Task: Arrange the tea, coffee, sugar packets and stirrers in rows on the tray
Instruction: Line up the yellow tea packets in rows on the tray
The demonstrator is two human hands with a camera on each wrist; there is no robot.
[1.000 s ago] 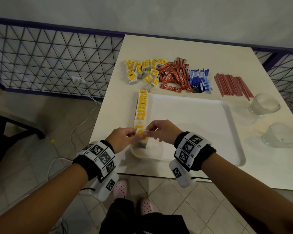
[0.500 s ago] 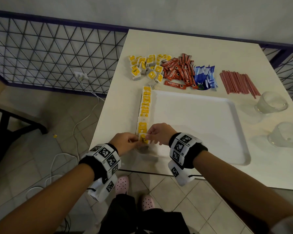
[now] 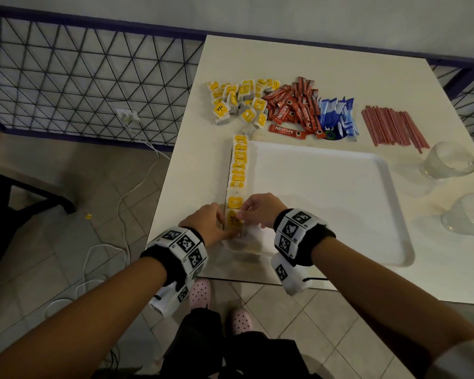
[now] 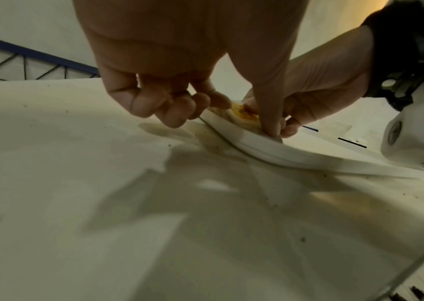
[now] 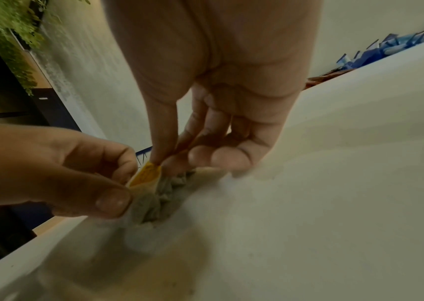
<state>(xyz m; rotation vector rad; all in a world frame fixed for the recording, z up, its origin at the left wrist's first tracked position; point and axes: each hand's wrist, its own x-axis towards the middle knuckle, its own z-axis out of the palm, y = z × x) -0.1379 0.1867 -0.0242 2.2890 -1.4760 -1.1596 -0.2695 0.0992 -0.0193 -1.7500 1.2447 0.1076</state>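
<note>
A white tray (image 3: 340, 187) lies on the white table. A row of yellow-tagged tea bags (image 3: 238, 168) runs down the tray's left edge. At the near end of that row, both hands pinch one yellow tea bag (image 3: 233, 220) low over the tray's near-left corner. My left hand (image 3: 207, 224) holds its left side, my right hand (image 3: 253, 209) its right. In the right wrist view the tea bag (image 5: 151, 189) shows its yellow tag and crumpled pouch between the fingertips. Loose tea bags (image 3: 238, 103), red coffee sticks (image 3: 293, 108), blue sugar packets (image 3: 337, 116) and red stirrers (image 3: 391, 128) lie beyond the tray.
Two clear glasses (image 3: 448, 160) (image 3: 468, 214) stand on the table right of the tray. A wire-mesh railing (image 3: 80, 72) runs along the left, above tiled floor with white cables (image 3: 126, 192). The table's near edge is just behind my wrists.
Both hands have lowered the tea bag toward the near end of the row on the tray. The head view has shifted slightly.
</note>
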